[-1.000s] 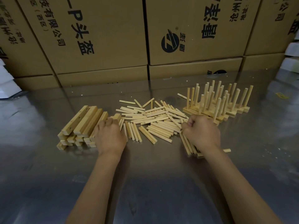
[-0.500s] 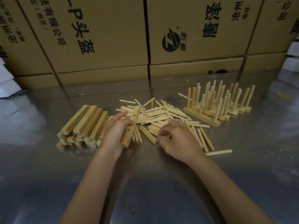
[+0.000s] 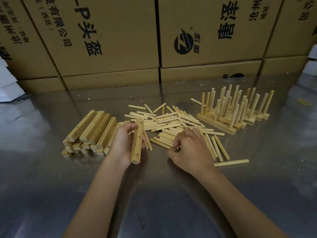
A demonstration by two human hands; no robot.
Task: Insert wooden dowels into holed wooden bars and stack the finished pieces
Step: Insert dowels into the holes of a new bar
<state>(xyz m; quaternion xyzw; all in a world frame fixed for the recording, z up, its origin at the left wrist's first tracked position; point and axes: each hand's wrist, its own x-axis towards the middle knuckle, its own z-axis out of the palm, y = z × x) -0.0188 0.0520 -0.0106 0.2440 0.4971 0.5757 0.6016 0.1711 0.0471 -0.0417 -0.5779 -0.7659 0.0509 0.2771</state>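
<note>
A shiny grey metal table (image 3: 51, 186) fills the lower two thirds of the frame, its surface blurred with pale reflections and dotted with small light specks toward the right edge. Behind it, across the whole top of the frame, stands a wall of brown cardboard boxes (image 3: 106, 36) printed with black characters and a round black logo; white packaging (image 3: 7, 86) shows at the far left edge. Left of centre, the left hand (image 3: 122, 143) curls its fingers and thumb around one holed wooden bar (image 3: 137, 140), held nearly upright with its holes facing the camera and its lower end close to the tabletop. Just to the left of that hand lies a stack of holed bars (image 3: 89, 133), piled in layers and angled toward the upper right. At centre, a loose heap of dowels (image 3: 171, 122) is spread over the metal. The right hand (image 3: 189, 148) rests palm down at the near edge of that heap, fingers bent over the dowels; whether it pinches one cannot be told. In the right-centre of the frame the finished pieces (image 3: 235, 109) stand in a close row, dowels pointing up. A single dowel (image 3: 231, 163) lies apart, right of the right hand.
</note>
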